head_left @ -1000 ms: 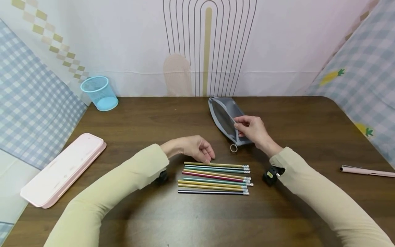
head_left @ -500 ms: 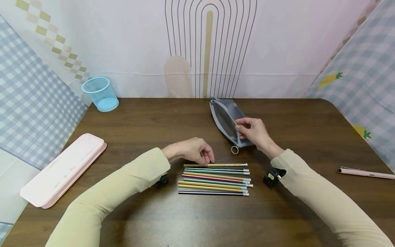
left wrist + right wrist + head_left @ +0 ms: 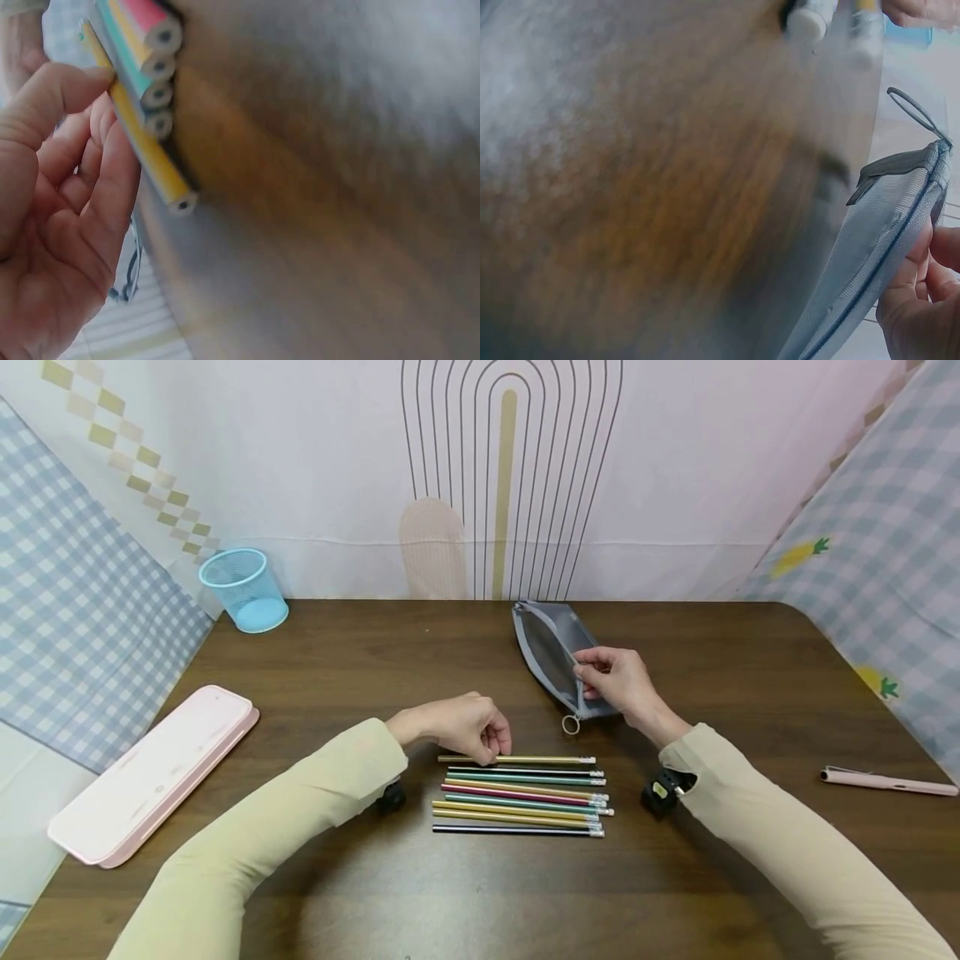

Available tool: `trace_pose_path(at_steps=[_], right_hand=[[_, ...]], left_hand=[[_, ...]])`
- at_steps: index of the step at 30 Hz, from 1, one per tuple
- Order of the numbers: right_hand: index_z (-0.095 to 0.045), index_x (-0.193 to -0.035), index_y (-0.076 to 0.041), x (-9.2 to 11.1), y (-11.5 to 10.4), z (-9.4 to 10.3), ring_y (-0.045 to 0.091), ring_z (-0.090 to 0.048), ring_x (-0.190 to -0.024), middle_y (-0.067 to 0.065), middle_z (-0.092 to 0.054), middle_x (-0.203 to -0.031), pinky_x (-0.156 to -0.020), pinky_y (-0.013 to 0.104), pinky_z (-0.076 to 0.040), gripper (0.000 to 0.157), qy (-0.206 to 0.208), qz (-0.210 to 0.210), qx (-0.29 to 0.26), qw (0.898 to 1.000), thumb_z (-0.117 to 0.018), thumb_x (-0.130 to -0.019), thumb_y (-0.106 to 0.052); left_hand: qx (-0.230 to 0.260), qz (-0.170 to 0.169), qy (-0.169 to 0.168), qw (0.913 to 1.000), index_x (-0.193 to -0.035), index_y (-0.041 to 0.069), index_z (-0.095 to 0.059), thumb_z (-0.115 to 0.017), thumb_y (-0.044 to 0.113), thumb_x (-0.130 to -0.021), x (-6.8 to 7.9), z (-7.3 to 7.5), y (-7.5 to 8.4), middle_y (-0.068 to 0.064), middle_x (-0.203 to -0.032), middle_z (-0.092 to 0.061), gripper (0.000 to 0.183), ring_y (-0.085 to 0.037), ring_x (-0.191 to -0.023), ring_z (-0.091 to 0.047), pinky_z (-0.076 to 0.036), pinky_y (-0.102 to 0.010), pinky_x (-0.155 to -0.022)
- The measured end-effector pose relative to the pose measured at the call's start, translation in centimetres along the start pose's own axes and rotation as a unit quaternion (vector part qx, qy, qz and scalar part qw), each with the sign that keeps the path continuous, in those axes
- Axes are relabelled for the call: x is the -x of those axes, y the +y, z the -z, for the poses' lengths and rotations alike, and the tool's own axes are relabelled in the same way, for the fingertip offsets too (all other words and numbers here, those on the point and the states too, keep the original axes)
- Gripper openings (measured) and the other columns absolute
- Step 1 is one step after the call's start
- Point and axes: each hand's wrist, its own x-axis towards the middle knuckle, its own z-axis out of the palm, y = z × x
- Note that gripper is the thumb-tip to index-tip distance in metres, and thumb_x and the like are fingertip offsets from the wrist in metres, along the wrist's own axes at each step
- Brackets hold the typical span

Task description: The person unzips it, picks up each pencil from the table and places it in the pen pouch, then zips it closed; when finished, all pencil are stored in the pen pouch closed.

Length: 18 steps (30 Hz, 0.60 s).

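Note:
My left hand [image 3: 467, 727] pinches a gold pencil [image 3: 543, 760] between thumb and fingers, at the far side of a row of pencils. In the left wrist view the thumb lies on this yellow pencil [image 3: 156, 161], its unsharpened end pointing away from the hand. The other pencils [image 3: 517, 832], black, green, red and gold, lie side by side with eraser ends to the right. My right hand [image 3: 618, 683] grips the edge of a grey zippered pencil pouch [image 3: 573, 625], whose mouth gapes toward the left. A ring pull [image 3: 571, 725] hangs at its near corner.
A light blue mesh pencil cup [image 3: 243, 589] stands at the back left. A pink pencil case [image 3: 153, 772] lies along the left side of the wooden table [image 3: 480, 893]. A pale pink pen [image 3: 888, 781] rests at the right.
The gold pencil has come slightly away from the row and shifted left with my left hand. My right hand keeps its grip on the pouch.

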Motion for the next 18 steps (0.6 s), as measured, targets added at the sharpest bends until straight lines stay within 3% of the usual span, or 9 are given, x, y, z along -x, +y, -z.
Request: trace_pose_path(at_steps=[3,5,8,13,15,18], right_hand=[[-0.057,-0.121,0.007,0.0,0.1,0.0,0.004,-0.056,-0.059,0.015,-0.059,-0.092,-0.058,0.021,-0.056,0.030,0.001,0.000,-0.004,1.000,-0.056,-0.093,-0.002],[-0.057,-0.121,0.008,0.0,0.1,0.0,0.003,-0.056,-0.060,0.014,-0.060,-0.091,-0.058,0.020,-0.055,0.030,0.001,0.004,-0.005,1.000,-0.056,-0.093,-0.002],[-0.057,-0.121,0.008,0.1,0.0,0.0,0.003,-0.056,-0.059,0.013,-0.059,-0.089,-0.058,0.020,-0.055,0.030,0.003,0.006,-0.006,1.000,-0.056,-0.092,-0.002],[-0.057,-0.121,0.008,0.1,-0.2,-0.1,0.003,-0.056,-0.059,0.012,-0.058,-0.089,-0.058,0.020,-0.055,0.030,0.002,0.004,-0.011,1.000,-0.057,-0.092,-0.003],[-0.057,-0.121,0.009,0.1,-0.2,-0.3,0.002,-0.056,-0.060,0.012,-0.059,-0.089,-0.057,0.019,-0.055,0.031,-0.002,0.005,-0.015,1.000,-0.057,-0.092,-0.003],[-0.056,-0.122,0.009,0.2,-0.4,-0.5,0.002,-0.056,-0.060,0.013,-0.058,-0.089,-0.057,0.017,-0.054,0.032,-0.008,0.005,-0.020,1.000,-0.057,-0.092,-0.003]], left_hand=[[0.047,0.003,-0.022,0.9986,-0.086,0.007,-0.070,-0.066,0.002,-0.078,0.7,0.9,-0.6,0.006,-0.073,-0.062,0.010,-0.001,-0.070,-0.056,-0.051,-0.016,-0.067],[0.106,0.027,-0.030,0.9935,-0.090,0.004,-0.070,-0.065,0.000,-0.079,1.2,1.7,-0.9,0.003,-0.075,-0.063,0.012,-0.004,-0.071,-0.057,-0.051,-0.018,-0.066],[0.205,0.092,-0.017,0.9743,-0.097,-0.002,-0.066,-0.061,-0.003,-0.082,1.5,3.0,-1.5,0.001,-0.078,-0.064,0.016,-0.007,-0.072,-0.057,-0.052,-0.021,-0.064],[0.343,0.172,0.054,0.9219,-0.110,-0.008,-0.057,-0.055,0.000,-0.090,0.6,3.8,-2.6,-0.002,-0.082,-0.067,0.022,-0.008,-0.075,-0.062,-0.053,-0.021,-0.063],[0.396,0.188,0.091,0.8939,-0.116,-0.010,-0.054,-0.053,0.000,-0.092,-0.4,3.6,-2.8,-0.004,-0.084,-0.067,0.026,-0.009,-0.075,-0.064,-0.054,-0.019,-0.062],[0.474,0.202,0.148,0.8443,-0.124,-0.010,-0.050,-0.051,0.000,-0.094,-2.1,3.2,-2.9,-0.005,-0.085,-0.065,0.032,-0.010,-0.074,-0.064,-0.054,-0.018,-0.062]])
